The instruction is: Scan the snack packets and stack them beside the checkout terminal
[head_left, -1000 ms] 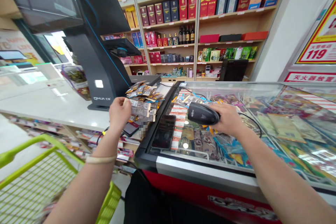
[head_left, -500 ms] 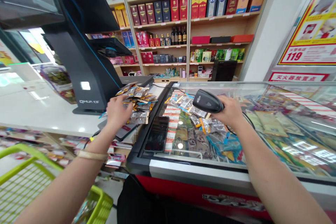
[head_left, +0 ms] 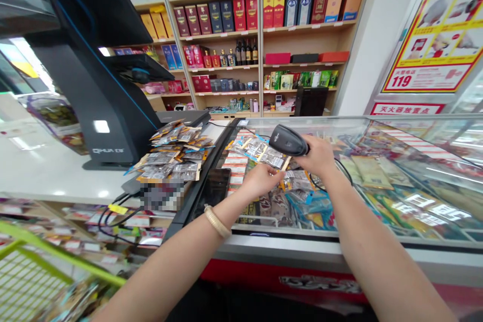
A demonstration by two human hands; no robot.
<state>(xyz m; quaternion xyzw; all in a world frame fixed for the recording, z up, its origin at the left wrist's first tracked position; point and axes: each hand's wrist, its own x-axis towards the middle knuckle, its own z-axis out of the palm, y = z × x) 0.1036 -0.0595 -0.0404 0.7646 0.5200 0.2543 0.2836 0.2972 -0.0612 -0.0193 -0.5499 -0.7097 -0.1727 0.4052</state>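
My right hand (head_left: 316,155) is wrapped round a black handheld barcode scanner (head_left: 289,140), held over the freezer's glass top. Below the scanner, small clear snack packets (head_left: 260,150) with orange and blue edges lie spread on the glass. My left hand (head_left: 262,179) is at their near side, its thumb and fingers pinched on the edge of one packet. A bigger heap of the same packets (head_left: 177,148) sits on the counter to the left. A dark phone (head_left: 217,186) lies on the freezer's left edge, partly behind my left forearm.
A black checkout terminal (head_left: 109,126) stands on the white counter (head_left: 60,176) at left. A green shopping basket (head_left: 33,261) with packets inside is at lower left. The glass-topped freezer (head_left: 381,131) extends right. Shelves (head_left: 222,35) of boxes and bottles rise behind. A cable trails from the scanner.
My left hand has moved right, from the heap on the counter to the packets on the freezer glass. My right hand still holds the scanner. The view has turned slightly right.
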